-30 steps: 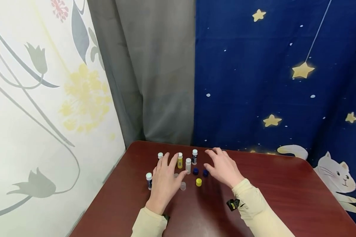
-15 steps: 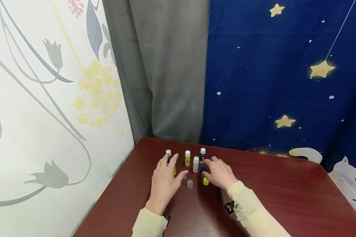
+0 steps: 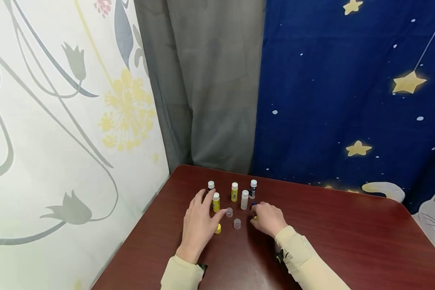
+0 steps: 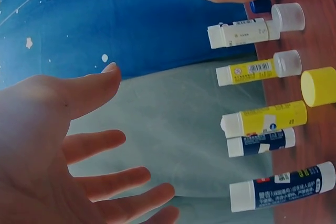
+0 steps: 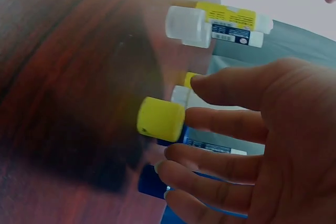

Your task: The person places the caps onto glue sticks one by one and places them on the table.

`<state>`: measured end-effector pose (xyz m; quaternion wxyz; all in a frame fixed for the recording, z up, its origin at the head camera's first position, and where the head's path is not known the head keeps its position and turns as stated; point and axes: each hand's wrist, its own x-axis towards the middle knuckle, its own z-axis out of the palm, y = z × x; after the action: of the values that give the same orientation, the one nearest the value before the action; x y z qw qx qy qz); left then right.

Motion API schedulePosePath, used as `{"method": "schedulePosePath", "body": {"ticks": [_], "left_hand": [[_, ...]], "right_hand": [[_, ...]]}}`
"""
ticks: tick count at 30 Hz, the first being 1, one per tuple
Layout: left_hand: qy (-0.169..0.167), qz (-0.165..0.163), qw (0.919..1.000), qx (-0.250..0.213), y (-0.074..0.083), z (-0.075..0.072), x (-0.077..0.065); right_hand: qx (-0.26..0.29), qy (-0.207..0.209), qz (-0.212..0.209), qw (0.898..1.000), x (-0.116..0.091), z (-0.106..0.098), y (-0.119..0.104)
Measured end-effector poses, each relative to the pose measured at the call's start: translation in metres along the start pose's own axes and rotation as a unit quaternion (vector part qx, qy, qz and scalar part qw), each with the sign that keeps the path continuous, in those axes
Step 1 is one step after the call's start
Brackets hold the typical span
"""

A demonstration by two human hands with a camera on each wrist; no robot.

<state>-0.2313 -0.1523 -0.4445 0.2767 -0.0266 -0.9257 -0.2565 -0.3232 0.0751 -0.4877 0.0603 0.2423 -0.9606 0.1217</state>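
My right hand [image 3: 270, 219] reaches down to the yellow cap [image 5: 160, 119], thumb and fingers bent but apart. The index fingertip lies beside the cap; whether it touches cannot be told. A blue cap [image 5: 152, 182] is under the other fingers. Fingers spread and holding nothing, my left hand [image 3: 197, 229] hovers left of the glue sticks. Upright with white tops stand a white glue stick [image 3: 244, 200], two yellow glue sticks, one nearer [image 3: 216, 203] and one farther [image 3: 234, 192], and navy glue sticks, including one at the back right [image 3: 253, 189].
Two clear caps, one nearer [image 3: 237, 224] and one farther [image 3: 229, 212], lie between the hands. Another yellow cap [image 3: 218, 228] is beside the left hand. Behind the reddish-brown table [image 3: 330, 225] hang a grey curtain [image 3: 221, 100] and a blue star-patterned curtain [image 3: 330, 100].
The right hand has come down from above the caps to the yellow one, its fingers bending more. Relative to the sticks, the left hand has shifted left, uncovering a yellow glue stick and a yellow cap.
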Motion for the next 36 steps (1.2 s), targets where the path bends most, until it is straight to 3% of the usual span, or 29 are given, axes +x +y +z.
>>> {"method": "schedulePosePath", "body": {"ticks": [21, 36], "left_hand": [[0.001, -0.014, 0.9999, -0.007, -0.002, -0.003, -0.004], [0.017, -0.004, 0.9998, -0.012, 0.000, 0.001, -0.003]], "right_hand": [[0.016, 0.026, 0.004, 1.000, -0.004, 0.010, 0.001], [0.020, 0.073, 0.006, 0.997, -0.009, -0.028, -0.006]]}}
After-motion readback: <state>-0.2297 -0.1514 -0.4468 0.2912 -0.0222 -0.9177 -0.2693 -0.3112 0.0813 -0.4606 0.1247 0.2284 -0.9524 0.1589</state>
